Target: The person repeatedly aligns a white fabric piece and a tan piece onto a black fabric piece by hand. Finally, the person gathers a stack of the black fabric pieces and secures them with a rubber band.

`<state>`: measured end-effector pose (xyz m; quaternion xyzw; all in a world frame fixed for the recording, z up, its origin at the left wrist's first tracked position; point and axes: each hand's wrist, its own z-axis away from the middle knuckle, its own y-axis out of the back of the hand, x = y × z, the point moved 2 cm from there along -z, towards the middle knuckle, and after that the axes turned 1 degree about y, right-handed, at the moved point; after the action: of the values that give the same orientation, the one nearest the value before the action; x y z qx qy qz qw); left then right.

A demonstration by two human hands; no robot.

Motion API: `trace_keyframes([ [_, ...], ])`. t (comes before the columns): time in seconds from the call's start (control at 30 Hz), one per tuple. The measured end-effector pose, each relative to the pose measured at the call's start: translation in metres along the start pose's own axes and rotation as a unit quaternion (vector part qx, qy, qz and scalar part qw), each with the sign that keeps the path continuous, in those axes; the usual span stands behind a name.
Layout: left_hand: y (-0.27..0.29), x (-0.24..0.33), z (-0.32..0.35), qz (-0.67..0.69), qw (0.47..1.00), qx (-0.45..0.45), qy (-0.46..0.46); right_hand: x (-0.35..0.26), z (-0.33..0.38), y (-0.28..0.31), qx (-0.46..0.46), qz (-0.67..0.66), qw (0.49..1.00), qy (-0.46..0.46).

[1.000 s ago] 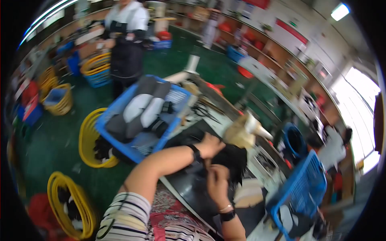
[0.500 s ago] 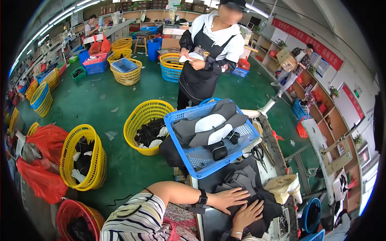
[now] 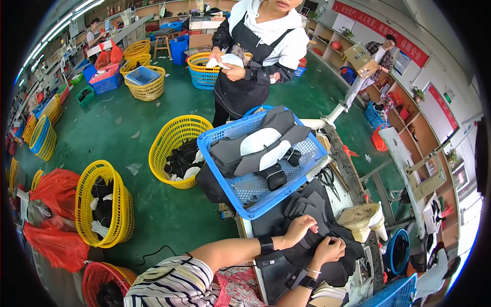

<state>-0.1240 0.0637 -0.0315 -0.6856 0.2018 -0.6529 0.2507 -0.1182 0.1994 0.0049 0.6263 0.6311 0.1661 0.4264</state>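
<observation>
A pile of dark grey and black fabric pieces (image 3: pixel 312 207) lies on the work table in front of me. Over its near left part hovers my left hand (image 3: pixel 298 231), fingers loosely bent and apart, with nothing visible in them. Just right of it, my right hand (image 3: pixel 329 250) is closed, fingertips drawn together above the black pieces; whatever they hold is too small to make out. Beyond the pile, a blue plastic basket (image 3: pixel 240 207) stands tilted, with grey pieces (image 3: pixel 232 153), white rounded pieces (image 3: pixel 261 139) and small black bundles (image 3: pixel 273 176) in it.
Scissors (image 3: pixel 327 179) lie right of the pile, near a stained cream-coloured container (image 3: pixel 358 220). Yellow baskets (image 3: pixel 181 123) with black and white pieces stand on the green floor at left. Across the table a person (image 3: pixel 250 66) holds a white piece; another carries a cardboard box (image 3: pixel 360 60).
Both hands have lifted from lying flat on the black pieces. My left hand has bent its fingers; my right has closed. The whole view has shifted a little.
</observation>
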Motion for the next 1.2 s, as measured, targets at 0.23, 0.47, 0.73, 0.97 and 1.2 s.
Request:
trace_keyframes([
  [0.23, -0.011, 0.016, 0.025, -0.445, 0.882, -0.085, -0.129, 0.003, 0.004, 0.004, 0.013, -0.034, 0.998, 0.054],
  [0.47, -0.005, 0.004, 0.054, -0.583, 0.683, -0.153, -0.411, 0.024, 0.015, 0.059, -0.01, -0.277, 0.956, 0.1],
  [0.73, -0.01, 0.009, 0.084, -0.584, 0.656, -0.345, -0.331, 0.037, 0.052, 0.091, -0.044, -0.154, 0.938, 0.308],
  [0.97, -0.012, 0.014, 0.059, -0.648, 0.586, -0.388, -0.294, 0.034, 0.048, 0.087, -0.067, -0.149, 0.944, 0.288],
  [1.2, -0.008, 0.007, 0.04, -0.629, 0.594, -0.386, -0.321, 0.041, 0.052, 0.06, -0.163, -0.124, 0.951, 0.231],
])
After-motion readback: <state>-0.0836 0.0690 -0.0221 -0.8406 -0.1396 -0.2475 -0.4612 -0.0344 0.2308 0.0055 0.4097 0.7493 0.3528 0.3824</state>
